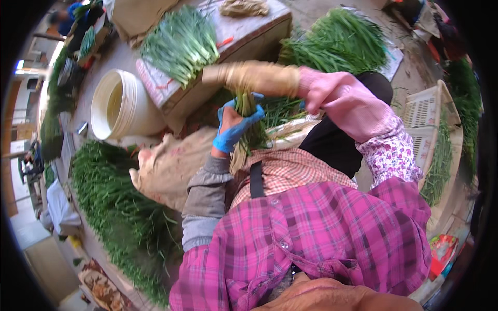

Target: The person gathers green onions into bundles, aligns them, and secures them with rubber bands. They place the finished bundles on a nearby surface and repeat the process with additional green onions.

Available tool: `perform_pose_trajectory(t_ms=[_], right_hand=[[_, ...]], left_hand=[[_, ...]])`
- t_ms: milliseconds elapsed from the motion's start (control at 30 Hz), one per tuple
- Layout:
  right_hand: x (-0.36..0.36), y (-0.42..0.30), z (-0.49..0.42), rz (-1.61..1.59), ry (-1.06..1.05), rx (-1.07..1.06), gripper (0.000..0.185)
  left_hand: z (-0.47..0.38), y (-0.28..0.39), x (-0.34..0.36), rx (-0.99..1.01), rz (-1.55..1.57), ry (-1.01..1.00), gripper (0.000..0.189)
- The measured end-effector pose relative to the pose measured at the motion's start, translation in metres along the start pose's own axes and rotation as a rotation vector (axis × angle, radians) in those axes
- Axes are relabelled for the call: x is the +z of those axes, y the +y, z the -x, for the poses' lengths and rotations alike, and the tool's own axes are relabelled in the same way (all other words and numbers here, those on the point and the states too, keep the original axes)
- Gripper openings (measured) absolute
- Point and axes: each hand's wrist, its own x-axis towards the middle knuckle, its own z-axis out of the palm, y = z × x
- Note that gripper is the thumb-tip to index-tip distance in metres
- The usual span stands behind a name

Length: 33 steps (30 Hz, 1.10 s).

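Observation:
My left hand (235, 124), in a torn blue glove, grips a bunch of long green leafy stalks (246, 102). The pale cut ends point up, and the leaves hang below towards my lap. Above the bunch, my right hand (255, 77) is a tan-coloured blur, with a pink cuff and sleeve behind it. Its fingers and anything in them cannot be made out. Beyond both hands, a fanned pile of trimmed green stalks (183, 46) lies on a low block's pale top (264, 25), with red ties near it.
A white plastic bucket (146, 109) stands left of the block. Heaped greens (120, 202) lie to my left, beside a tan sack (175, 167). Another heap of greens (338, 42) lies at the upper right. A slatted plastic crate (422, 112) is at my right. Another person (74, 17) is at the far upper left.

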Motion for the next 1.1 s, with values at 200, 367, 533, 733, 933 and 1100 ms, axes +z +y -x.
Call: perform_pose_trajectory(t_ms=[200,367,533,733,933,1100], right_hand=[[0.021,0.003,0.013,-0.215,-0.02,-0.052,0.061],[0.044,0.01,-0.002,-0.524,0.329,0.02,0.033],[0.018,0.001,-0.01,-0.445,0.558,-0.119,0.017],[0.104,-0.031,-0.007,0.25,0.408,-0.559,0.023],[0.168,-0.013,0.036,0.28,-0.076,-0.641,0.037],[0.191,-0.01,0.039,0.032,-0.235,-0.557,0.037]], left_hand=[[0.002,0.007,-0.006,0.022,-0.201,0.059,0.039],[-0.006,-0.013,-0.008,-0.225,-0.327,-0.05,0.079],[0.021,0.05,0.002,0.193,0.097,0.274,0.045],[0.099,-0.021,-0.043,-0.381,1.052,-0.088,0.055],[0.09,0.067,-0.004,-0.593,1.206,0.104,0.063],[0.11,0.035,-0.036,-0.641,1.018,0.173,0.04]])
